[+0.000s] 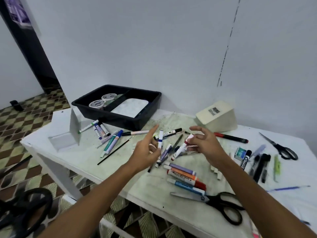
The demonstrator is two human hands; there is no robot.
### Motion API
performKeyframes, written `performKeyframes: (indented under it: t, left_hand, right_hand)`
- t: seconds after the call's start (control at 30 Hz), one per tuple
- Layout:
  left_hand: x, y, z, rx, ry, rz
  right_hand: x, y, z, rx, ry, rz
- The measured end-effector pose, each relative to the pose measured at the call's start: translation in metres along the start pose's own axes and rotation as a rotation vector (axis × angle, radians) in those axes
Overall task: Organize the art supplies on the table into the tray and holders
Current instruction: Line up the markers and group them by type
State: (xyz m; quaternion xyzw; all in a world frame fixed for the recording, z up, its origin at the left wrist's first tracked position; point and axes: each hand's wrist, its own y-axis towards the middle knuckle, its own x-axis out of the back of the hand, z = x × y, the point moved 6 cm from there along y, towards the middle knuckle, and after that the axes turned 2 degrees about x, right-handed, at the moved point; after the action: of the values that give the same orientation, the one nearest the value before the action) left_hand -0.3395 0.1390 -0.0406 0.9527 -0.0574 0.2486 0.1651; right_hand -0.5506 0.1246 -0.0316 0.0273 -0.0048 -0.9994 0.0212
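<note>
Left hand (147, 152) raised above the middle of the table (85, 162), forefinger straight, thumb and lower fingers apparently pinching a blue-banded marker (160, 140) held near upright. Right hand (205, 143) just beside it, fingers loosely curled round a red-banded marker (184, 145) tilted down toward the pile; exact grip partly hidden behind the fingers. Black tray (120, 120) at the back against the wall, near but clear of both hands. Cream holder (221, 117) tipped on its side at back right, barcode label up. White open box (65, 138) at the left edge.

Likely step: carrying these two markers off to a container. To do it well, keep each barrel pinched near its middle to stop any swing, lift clear of the loose pens below, and lay both parallel in the tray rather than dropping them. Better still, stand the holder upright first; useless while lying down.

Smooth, round plastic barrels, prone to rolling. Glossy printed labels on the fat markers (185, 176) lined up near the front. Hard, matte-looking tray with a divider, two small white cups (97, 103) in its left part, a pale flat sheet (130, 107) in the right. Black-handled scissors (221, 203) at the front edge, steel blades closed. Tabletop stained greenish and speckled.
</note>
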Motion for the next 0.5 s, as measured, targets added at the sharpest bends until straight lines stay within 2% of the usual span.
performKeyframes:
  t: [0.17,0.3,0.5]
  left_hand:
    - [-0.079,-0.004,-0.052,0.063,-0.154,0.193]
    - [-0.156,-0.015,-0.082,0.158,-0.312,0.352]
    - [-0.258,-0.042,-0.136,0.223,-0.416,0.507]
  right_hand:
    - [0.077,-0.049,0.010,-0.082,0.098,-0.053]
    - [0.142,-0.097,0.011,-0.108,0.004,-0.093]
    - [0.231,-0.158,-0.004,-0.183,-0.116,-0.219]
